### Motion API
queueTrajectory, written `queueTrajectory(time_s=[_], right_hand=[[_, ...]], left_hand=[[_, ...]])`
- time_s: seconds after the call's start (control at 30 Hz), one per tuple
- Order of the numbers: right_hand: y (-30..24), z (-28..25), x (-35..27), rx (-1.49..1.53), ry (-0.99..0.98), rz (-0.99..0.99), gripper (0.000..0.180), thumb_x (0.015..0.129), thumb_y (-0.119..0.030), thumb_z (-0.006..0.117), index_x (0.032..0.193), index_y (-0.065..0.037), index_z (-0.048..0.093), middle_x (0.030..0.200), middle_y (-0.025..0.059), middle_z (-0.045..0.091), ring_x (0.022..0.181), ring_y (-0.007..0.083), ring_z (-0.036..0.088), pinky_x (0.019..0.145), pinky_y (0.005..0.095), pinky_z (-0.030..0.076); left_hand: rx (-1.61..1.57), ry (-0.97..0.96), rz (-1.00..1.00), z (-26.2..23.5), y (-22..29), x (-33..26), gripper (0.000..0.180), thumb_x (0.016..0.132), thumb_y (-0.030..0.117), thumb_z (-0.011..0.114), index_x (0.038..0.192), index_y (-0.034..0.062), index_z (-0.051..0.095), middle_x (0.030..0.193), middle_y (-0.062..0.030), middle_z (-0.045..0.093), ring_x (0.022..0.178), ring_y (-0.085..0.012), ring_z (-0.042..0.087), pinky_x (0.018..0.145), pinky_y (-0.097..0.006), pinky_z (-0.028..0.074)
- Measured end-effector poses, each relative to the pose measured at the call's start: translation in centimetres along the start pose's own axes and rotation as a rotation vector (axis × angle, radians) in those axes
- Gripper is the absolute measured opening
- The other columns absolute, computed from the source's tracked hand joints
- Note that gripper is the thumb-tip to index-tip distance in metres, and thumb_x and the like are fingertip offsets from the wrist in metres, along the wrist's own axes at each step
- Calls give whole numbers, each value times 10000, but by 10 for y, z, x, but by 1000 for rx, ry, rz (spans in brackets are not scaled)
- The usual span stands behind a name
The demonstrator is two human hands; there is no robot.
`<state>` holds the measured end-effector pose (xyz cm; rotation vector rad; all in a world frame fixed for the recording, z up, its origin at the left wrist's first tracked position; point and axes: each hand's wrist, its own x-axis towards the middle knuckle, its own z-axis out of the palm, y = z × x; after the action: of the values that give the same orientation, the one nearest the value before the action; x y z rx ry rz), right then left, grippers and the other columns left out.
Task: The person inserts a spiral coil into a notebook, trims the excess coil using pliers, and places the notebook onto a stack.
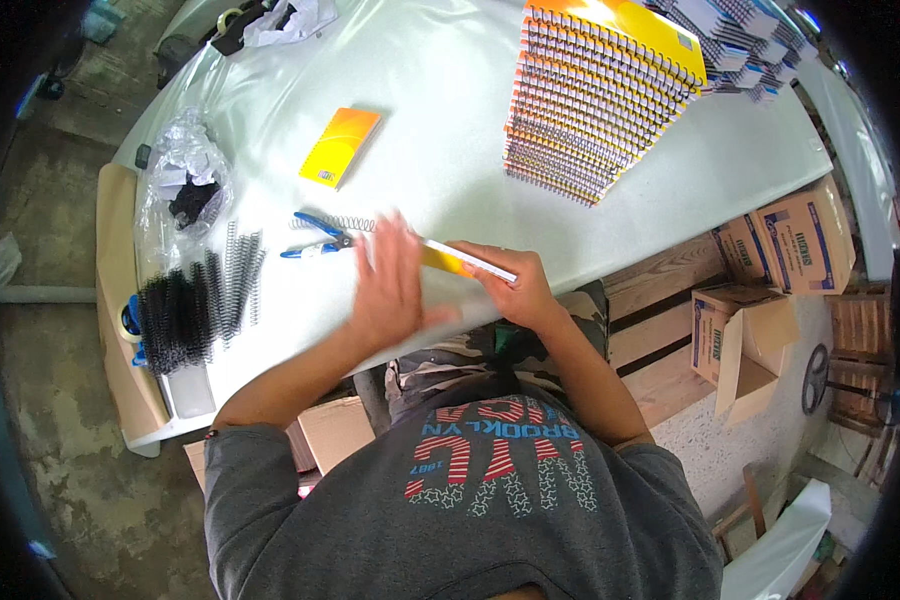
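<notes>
Gripping a yellow notebook [442, 258] by its right end, the right hand [520, 288] holds it edge-up above the tabletop [450, 170]; the left hand [390, 285], blurred, is open near the other end, contact uncertain. A slack right-hand grip could let the pages slip askew; a wide left-hand sweep could knock the pliers [343, 240] or adjacent coil [355, 223]. The pale, glossy surface bears black coils [185, 315] and a notebook stack [600, 100]; cartons [800, 240] stand beyond wooden slats [645, 338].
</notes>
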<state>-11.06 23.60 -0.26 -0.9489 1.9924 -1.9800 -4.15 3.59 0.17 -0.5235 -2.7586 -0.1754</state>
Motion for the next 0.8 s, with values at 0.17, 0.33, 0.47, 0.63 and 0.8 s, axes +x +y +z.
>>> queueTrajectory(time_s=[0.17,0.33,0.47,0.63,0.8], right_hand=[[-2,10,-17,-42,-25,-22,291,841,-20,558,1128,-27,606,1067,150,643,931,235,647,799,287,489],[-19,23,-16,18,78,-32,323,806,11,575,1123,-34,610,1057,141,645,926,267,646,791,308,497],[-10,18,-21,-204,-7,-240,385,782,68,534,1154,-15,592,1089,152,634,944,258,643,808,297,498],[-14,23,-23,-177,18,-215,463,716,85,538,1155,-50,595,1075,145,633,927,270,639,806,330,504],[-10,20,-30,-172,-23,-183,471,707,90,549,1157,-42,590,1113,152,617,963,279,626,824,338,500]], left_hand=[[247,505,62,-15,-25,17,1113,741,766,400,1386,-95,116,1432,-360,33,1327,-516,-93,988,-659,-103],[154,145,10,40,-2,-41,1073,744,758,409,1342,-114,229,1404,-384,124,1310,-558,-21,987,-680,-58],[128,446,97,-3,-10,-12,1048,783,738,376,1322,-146,217,1353,-401,83,1281,-539,27,959,-703,1],[-62,330,-63,19,6,-18,1026,814,729,317,1345,-140,197,1409,-382,36,1303,-553,-65,978,-684,-61],[274,306,238,33,-4,-54,1068,762,771,346,1297,-149,260,1330,-430,224,1243,-624,132,933,-735,133]])
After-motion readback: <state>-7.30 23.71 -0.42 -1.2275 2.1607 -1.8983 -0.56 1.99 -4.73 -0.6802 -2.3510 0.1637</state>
